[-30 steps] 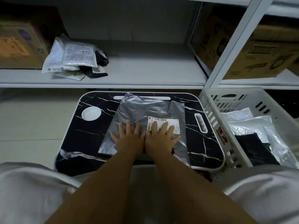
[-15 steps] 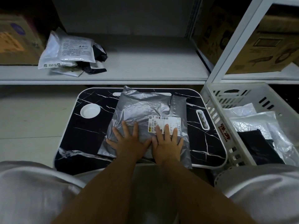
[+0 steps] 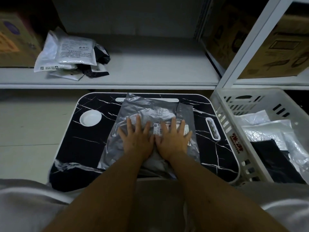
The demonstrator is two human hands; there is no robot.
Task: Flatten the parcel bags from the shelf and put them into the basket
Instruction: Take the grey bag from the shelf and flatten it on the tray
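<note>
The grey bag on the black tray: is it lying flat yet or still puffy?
Still partly puffy. The grey bag lies spread on the black tray, but its far half is crinkled and raised; left hand and right hand press it, fingers straight.

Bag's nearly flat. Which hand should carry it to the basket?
Right, probably. The white basket stands on the right of the lap table, and the right hand presses the grey parcel bag on that side; the left hand would have to cross over.

1 head-worn wide-angle view, close, forward and down over lap table (image 3: pixel 93 148).
</note>
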